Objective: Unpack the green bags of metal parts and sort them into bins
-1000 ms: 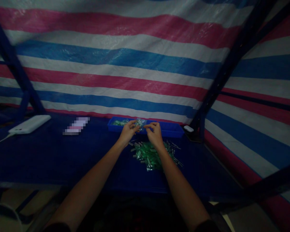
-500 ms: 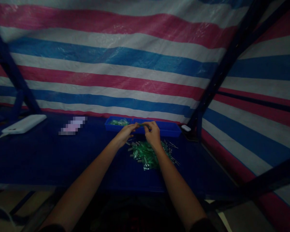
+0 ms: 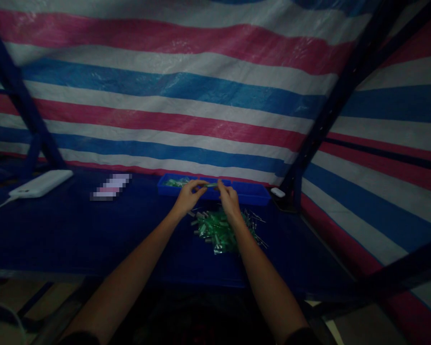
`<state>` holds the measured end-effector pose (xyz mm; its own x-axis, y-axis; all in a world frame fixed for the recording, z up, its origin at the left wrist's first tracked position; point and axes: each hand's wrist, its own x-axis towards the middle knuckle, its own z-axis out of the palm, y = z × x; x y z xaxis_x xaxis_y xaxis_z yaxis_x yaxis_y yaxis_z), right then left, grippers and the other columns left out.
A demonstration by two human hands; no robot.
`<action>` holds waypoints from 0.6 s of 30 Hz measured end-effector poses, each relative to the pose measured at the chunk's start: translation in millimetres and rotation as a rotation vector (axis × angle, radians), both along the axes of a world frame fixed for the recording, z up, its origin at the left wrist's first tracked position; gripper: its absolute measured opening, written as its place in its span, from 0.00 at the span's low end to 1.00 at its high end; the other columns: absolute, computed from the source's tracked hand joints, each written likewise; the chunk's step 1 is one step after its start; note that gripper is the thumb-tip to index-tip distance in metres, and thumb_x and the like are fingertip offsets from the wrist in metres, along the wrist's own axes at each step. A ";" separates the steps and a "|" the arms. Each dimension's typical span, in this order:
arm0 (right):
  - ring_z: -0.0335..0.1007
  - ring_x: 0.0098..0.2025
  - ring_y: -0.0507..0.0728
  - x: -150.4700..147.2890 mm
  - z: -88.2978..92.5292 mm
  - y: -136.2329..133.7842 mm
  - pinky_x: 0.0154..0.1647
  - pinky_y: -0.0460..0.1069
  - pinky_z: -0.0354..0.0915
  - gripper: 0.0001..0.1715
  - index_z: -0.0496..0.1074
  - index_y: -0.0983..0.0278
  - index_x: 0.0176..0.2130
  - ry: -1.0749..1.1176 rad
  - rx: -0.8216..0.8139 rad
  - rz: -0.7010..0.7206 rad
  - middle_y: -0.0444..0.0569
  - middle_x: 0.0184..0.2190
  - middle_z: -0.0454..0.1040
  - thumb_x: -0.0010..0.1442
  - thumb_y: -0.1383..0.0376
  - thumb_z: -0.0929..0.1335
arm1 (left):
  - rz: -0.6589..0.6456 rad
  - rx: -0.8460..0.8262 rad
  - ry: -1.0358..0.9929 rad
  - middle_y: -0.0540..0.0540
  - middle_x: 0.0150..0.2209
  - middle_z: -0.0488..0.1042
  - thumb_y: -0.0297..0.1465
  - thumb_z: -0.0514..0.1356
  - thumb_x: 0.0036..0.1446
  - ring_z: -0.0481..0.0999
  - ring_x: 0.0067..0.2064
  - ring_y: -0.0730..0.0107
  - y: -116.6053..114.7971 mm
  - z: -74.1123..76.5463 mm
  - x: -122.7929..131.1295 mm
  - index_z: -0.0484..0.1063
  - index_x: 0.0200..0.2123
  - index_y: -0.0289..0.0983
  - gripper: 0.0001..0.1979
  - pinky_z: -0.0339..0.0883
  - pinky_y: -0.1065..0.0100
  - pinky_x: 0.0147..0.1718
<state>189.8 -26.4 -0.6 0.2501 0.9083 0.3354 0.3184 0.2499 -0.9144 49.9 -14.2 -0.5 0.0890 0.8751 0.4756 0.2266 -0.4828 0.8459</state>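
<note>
A small green item [image 3: 211, 185] is stretched between my two hands, above the front edge of a blue divided tray [image 3: 251, 192]. My left hand [image 3: 188, 195] pinches its left end, and my right hand [image 3: 229, 197] pinches its right end. Below them on the blue table lies a pile of green pieces in clear plastic [image 3: 217, 232], with thin metal pins sticking out at the right. More green packets [image 3: 175, 182] lie in the tray's left compartment, partly behind my left hand.
A white power bank [image 3: 41, 184] with a cable lies at the left of the table [image 3: 93, 235]. Right of it is a blurred-out flat object [image 3: 112, 187]. A small white case [image 3: 277, 192] sits by the right metal post [image 3: 318, 124]. Striped sheeting hangs behind.
My hands have shifted their hold on the green item, which now shows more plainly between the fingertips. The fingers of my left hand are more closed. The whole view has moved slightly.
</note>
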 end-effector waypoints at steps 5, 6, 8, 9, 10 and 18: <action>0.59 0.22 0.52 3.2 -0.5 0.7 0.25 0.46 0.57 0.18 0.70 0.66 0.25 -0.046 0.019 -0.006 0.42 0.17 0.64 0.53 0.56 0.59 | 0.015 0.066 0.189 0.46 0.35 0.71 0.28 0.57 0.47 0.67 0.35 0.69 2.5 -3.8 -1.1 0.75 0.36 0.39 0.11 0.61 0.69 0.37; 0.60 0.23 0.52 2.7 -1.5 0.1 0.26 0.46 0.57 0.16 0.70 0.65 0.26 -0.115 0.070 -0.032 0.43 0.19 0.65 0.53 0.59 0.60 | 0.007 0.025 0.181 0.46 0.35 0.71 0.29 0.57 0.47 0.67 0.35 0.69 2.5 -3.7 -1.8 0.75 0.36 0.39 0.11 0.60 0.69 0.36; 0.62 0.27 0.53 0.5 -3.7 -2.1 0.31 0.46 0.59 0.12 0.72 0.65 0.30 -0.291 0.190 -0.059 0.45 0.24 0.67 0.52 0.63 0.61 | -0.030 -0.137 0.108 0.46 0.34 0.72 0.35 0.56 0.49 0.67 0.33 0.69 2.0 -2.5 -3.6 0.75 0.35 0.37 0.12 0.60 0.71 0.32; 0.63 0.30 0.53 -1.0 -4.7 -3.5 0.33 0.47 0.60 0.12 0.72 0.64 0.32 -0.378 0.245 -0.048 0.46 0.27 0.67 0.52 0.65 0.61 | -0.058 -0.252 0.045 0.46 0.33 0.73 0.40 0.55 0.51 0.67 0.30 0.71 1.6 -1.5 -4.5 0.75 0.34 0.36 0.15 0.59 0.72 0.28; 0.63 0.32 0.53 -2.7 -5.6 -4.7 0.36 0.47 0.60 0.14 0.72 0.64 0.35 -0.453 0.286 -0.022 0.47 0.30 0.67 0.52 0.67 0.60 | -0.088 -0.374 -0.028 0.45 0.32 0.73 0.44 0.53 0.51 0.66 0.27 0.73 1.4 -0.6 -5.4 0.75 0.33 0.34 0.20 0.56 0.73 0.24; 0.64 0.32 0.52 -7.3 -3.1 -5.7 0.38 0.48 0.63 0.18 0.70 0.64 0.44 -0.504 0.328 0.088 0.49 0.37 0.64 0.51 0.70 0.62 | -0.042 -0.711 -0.467 0.55 0.15 0.60 0.29 0.57 0.50 0.56 0.14 0.83 10.4 6.2 -11.5 0.63 0.23 0.33 0.07 0.47 0.78 0.13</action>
<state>182.5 -32.1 -3.7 -0.0839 0.7479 0.6585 0.6574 0.5382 -0.5275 38.4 -3.8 5.7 0.0596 0.9799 -0.1902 -0.2275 0.1989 0.9533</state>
